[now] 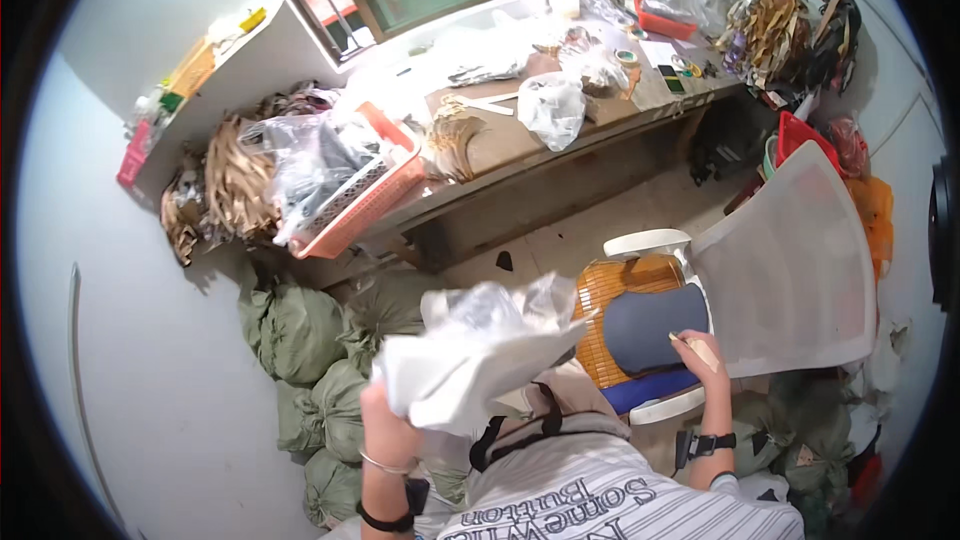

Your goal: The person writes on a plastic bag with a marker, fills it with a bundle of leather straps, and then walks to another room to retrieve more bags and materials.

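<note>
In front of my body, a white plastic bag (460,365) with a clear crumpled top is raised off the floor. My left hand (388,418) grips its near left side, and the bag hides most of the fingers. To the right, my right hand (702,355) is over the edge of a dark grey seat cushion (655,328), its fingers drawn together. Whatever they may hold is too small to make out, and contact with the cushion is unclear. A pale tan patch shows on the back of that hand. The cushion lies on a white-armed chair (785,270) with a beaded seat cover (597,290).
A long worktable (490,155) under the window carries an orange basket (350,215), a white plastic bag (552,112), tape rolls and bundles of brown strips (240,175). Several green sacks (295,330) are stacked at left. A red bin (800,140) stands behind the chair.
</note>
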{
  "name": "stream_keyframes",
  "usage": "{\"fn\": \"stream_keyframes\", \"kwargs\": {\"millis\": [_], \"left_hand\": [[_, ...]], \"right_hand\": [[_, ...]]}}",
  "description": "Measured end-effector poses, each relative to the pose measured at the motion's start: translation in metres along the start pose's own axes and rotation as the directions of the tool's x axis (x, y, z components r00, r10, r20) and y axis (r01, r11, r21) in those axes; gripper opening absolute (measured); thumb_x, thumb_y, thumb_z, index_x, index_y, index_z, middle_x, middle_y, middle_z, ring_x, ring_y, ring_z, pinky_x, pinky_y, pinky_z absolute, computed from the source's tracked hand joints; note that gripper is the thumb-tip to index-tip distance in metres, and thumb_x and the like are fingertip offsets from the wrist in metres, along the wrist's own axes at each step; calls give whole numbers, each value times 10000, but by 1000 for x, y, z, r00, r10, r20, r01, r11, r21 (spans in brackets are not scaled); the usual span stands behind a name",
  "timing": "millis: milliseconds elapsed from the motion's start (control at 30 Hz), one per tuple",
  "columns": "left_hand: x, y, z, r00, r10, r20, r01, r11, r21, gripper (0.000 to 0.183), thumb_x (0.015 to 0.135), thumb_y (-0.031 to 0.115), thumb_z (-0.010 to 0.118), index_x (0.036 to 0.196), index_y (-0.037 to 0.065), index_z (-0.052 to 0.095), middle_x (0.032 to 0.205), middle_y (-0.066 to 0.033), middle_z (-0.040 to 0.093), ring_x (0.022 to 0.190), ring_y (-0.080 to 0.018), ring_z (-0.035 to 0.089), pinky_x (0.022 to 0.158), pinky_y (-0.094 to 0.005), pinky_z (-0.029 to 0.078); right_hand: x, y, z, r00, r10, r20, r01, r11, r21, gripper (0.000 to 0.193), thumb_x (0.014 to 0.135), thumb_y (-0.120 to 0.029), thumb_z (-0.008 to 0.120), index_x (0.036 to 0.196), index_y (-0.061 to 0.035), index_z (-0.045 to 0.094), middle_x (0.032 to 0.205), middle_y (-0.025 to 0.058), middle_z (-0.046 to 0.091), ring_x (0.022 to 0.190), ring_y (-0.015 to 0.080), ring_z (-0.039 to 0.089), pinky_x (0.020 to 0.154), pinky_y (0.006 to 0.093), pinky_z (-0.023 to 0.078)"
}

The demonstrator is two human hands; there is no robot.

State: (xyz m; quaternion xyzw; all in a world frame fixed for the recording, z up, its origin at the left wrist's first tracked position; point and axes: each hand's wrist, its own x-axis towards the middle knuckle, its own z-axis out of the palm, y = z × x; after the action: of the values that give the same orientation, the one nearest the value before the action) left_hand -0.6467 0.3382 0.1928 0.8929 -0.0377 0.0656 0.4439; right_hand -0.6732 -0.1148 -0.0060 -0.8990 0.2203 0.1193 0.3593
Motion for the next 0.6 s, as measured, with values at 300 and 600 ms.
{"fn": "stream_keyframes", "kwargs": {"millis": [300, 600], "left_hand": [[263, -5, 56, 951, 254, 174, -226, 960, -165, 317, 764, 62, 696, 1047, -55, 615, 956, -113, 684, 839, -150, 644, 745, -289, 509], [458, 37, 147, 814, 379, 441, -249, 912, -325, 323, 702, 209, 721, 943, 2, 664, 842, -176, 670, 759, -352, 656, 668, -362, 508]], "right_hand": [[208, -149, -39, 970, -176, -167, 159, 981, -109, 274, 821, -325, 616, 929, -82, 684, 870, 150, 671, 831, 324, 637, 729, 391, 496], [292, -173, -113, 959, 48, -279, -15, 993, 117, 282, 834, -288, 643, 994, -57, 662, 813, 175, 654, 763, 323, 634, 686, 363, 478]]}}
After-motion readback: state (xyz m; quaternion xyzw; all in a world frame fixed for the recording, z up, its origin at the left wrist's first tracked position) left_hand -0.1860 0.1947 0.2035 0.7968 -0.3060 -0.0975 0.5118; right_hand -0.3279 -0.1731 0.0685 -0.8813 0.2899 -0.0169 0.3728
